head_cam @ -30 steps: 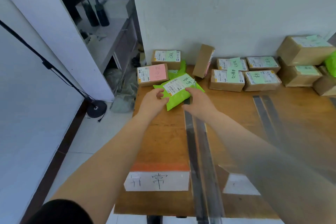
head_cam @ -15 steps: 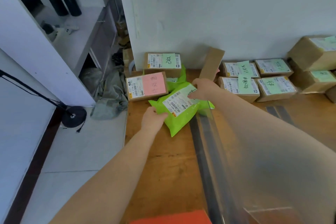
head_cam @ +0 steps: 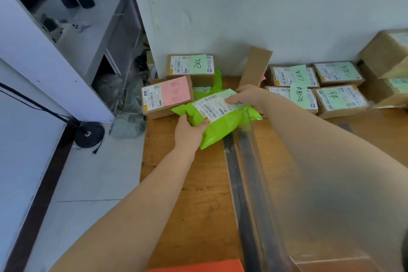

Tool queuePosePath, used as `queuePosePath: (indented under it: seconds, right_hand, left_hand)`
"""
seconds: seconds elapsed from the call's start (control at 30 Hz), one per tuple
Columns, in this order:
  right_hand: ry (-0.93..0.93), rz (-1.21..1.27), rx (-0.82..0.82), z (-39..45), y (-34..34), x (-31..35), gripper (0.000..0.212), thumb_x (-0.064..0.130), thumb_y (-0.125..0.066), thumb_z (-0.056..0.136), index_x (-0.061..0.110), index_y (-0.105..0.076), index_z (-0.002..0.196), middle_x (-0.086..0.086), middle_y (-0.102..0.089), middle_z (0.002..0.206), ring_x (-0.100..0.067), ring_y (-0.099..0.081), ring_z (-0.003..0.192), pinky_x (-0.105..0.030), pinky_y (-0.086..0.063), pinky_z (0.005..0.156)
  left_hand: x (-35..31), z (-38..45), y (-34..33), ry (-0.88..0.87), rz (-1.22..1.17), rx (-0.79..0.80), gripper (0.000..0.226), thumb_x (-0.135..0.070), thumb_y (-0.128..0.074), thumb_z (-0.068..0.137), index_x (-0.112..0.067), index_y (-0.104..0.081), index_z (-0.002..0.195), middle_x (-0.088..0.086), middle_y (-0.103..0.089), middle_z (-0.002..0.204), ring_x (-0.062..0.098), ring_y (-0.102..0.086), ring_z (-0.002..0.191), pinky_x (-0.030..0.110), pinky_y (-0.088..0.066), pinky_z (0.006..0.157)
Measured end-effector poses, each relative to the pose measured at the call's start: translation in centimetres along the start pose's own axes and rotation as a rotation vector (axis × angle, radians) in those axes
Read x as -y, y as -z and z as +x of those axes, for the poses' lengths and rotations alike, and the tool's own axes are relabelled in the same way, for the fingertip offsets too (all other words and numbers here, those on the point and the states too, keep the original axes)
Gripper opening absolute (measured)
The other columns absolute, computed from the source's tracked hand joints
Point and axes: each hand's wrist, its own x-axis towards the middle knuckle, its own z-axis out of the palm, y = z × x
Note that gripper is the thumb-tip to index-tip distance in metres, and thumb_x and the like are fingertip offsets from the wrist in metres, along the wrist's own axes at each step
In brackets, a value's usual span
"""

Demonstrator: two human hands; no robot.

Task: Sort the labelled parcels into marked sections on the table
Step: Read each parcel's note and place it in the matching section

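Parcels mostly lie sorted along the worktop's [head_cam: 194, 194] far edge, while the green mailer [head_cam: 217, 122], held in the grip of both left hand [head_cam: 189, 132] and right hand [head_cam: 249, 97], awaits placing, I judge.

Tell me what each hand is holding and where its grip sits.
Both hold the green mailer bag: the left hand grips its near left edge, the right hand pinches its far end at the white label.

The wooden table [head_cam: 187, 194] carries labelled cardboard boxes [head_cam: 166, 97] and dark tape strips [head_cam: 238, 183].
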Motion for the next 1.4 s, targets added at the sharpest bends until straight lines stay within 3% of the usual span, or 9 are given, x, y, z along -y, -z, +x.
queuePosePath:
  seconds: [0.1,0.27,0.47,0.57,0.67,0.77,0.9,1.17,1.4]
  right_hand:
    - [0.077,0.064,-0.046,-1.3,1.0,0.5,0.047,0.022,-0.073,0.080,0.002,-0.059,0.121,-0.011,-0.065,0.117,-0.025,-0.061,0.105,-0.041,-0.048,0.097]
    - [0.252,0.183,-0.164,-4.1,2.9,2.0,0.044,0.014,-0.071,0.082,0.007,-0.054,0.122,-0.009,-0.063,0.108,-0.015,-0.061,0.080,-0.020,-0.052,0.062]
    - [0.362,0.319,-0.272,-9.3,4.4,3.8,0.072,0.019,-0.079,0.074,0.014,-0.043,0.136,-0.006,-0.059,0.110,-0.025,-0.063,0.103,-0.041,-0.051,0.092]
    - [0.439,0.236,-0.293,-12.9,4.1,3.8,0.075,0.021,-0.080,0.072,0.016,-0.042,0.137,-0.002,-0.050,0.100,-0.022,-0.056,0.098,-0.038,-0.048,0.093]
    - [0.514,0.012,-0.354,-16.4,2.7,3.6,0.080,0.021,-0.081,0.071,0.015,-0.039,0.139,-0.006,-0.046,0.120,-0.019,-0.049,0.109,-0.029,-0.041,0.095]
    - [0.578,-0.064,-0.091,-19.7,0.1,3.6,0.076,0.023,-0.082,0.070,0.015,-0.044,0.136,0.001,-0.050,0.129,-0.016,-0.049,0.122,-0.025,-0.037,0.102]
    - [0.517,-0.321,0.139,-22.4,-4.7,2.9,0.078,0.023,-0.078,0.076,0.019,-0.037,0.142,0.011,-0.046,0.119,-0.004,-0.044,0.111,-0.018,-0.032,0.096]
    - [0.255,0.023,0.183,-22.0,-11.0,-2.0,0.074,0.019,-0.079,0.074,0.018,-0.041,0.137,-0.006,-0.051,0.126,-0.020,-0.056,0.110,-0.033,-0.045,0.096]
    - [0.229,0.089,-0.017,-21.6,-15.5,-3.8,0.068,0.023,-0.078,0.075,0.010,-0.040,0.130,-0.004,-0.053,0.116,-0.019,-0.054,0.104,-0.032,-0.045,0.086]
  left_hand:
    - [-1.2,-0.4,-0.3,-0.071,-0.012,-0.017,0.057,-0.023,-0.069,0.083,-0.014,-0.044,0.133,0.005,-0.057,0.130,0.024,-0.058,0.114,0.049,-0.049,0.094]
    - [-3.4,-1.6,-0.2,-0.183,-0.099,-0.010,0.062,-0.017,-0.070,0.082,-0.016,-0.042,0.136,0.003,-0.056,0.130,0.021,-0.057,0.115,0.048,-0.049,0.095]
    - [-7.1,-5.3,3.1,-0.355,-0.185,-0.037,0.067,-0.009,-0.071,0.080,-0.015,-0.041,0.139,-0.004,-0.058,0.122,0.008,-0.056,0.111,0.020,-0.052,0.086]
    - [-7.5,-7.5,6.4,-0.421,-0.210,-0.011,0.053,-0.004,-0.070,0.080,-0.016,-0.050,0.128,0.003,-0.061,0.121,0.015,-0.058,0.113,0.031,-0.052,0.090]
    - [-6.8,-9.7,9.8,-0.431,-0.174,0.072,0.045,0.003,-0.066,0.081,-0.015,-0.054,0.120,-0.001,-0.066,0.105,0.006,-0.067,0.090,0.024,-0.056,0.073]
    - [-5.4,-11.5,12.6,-0.425,-0.084,0.152,0.038,0.007,-0.062,0.082,-0.015,-0.059,0.113,-0.004,-0.067,0.099,0.001,-0.068,0.076,0.019,-0.055,0.065]
    - [-3.4,-13.1,14.9,-0.396,-0.018,0.193,0.038,0.009,-0.062,0.081,-0.010,-0.059,0.114,-0.001,-0.066,0.100,0.001,-0.068,0.076,0.018,-0.056,0.070]
    - [-1.1,-13.5,16.4,-0.335,-0.101,0.070,0.030,0.009,-0.058,0.085,-0.001,-0.058,0.113,0.000,-0.064,0.089,-0.001,-0.067,0.066,0.014,-0.052,0.059]
    - [1.3,-12.3,15.0,-0.258,-0.284,-0.093,0.017,-0.006,-0.070,0.081,-0.017,-0.063,0.091,-0.001,-0.063,0.084,0.016,-0.061,0.079,0.036,-0.055,0.084]
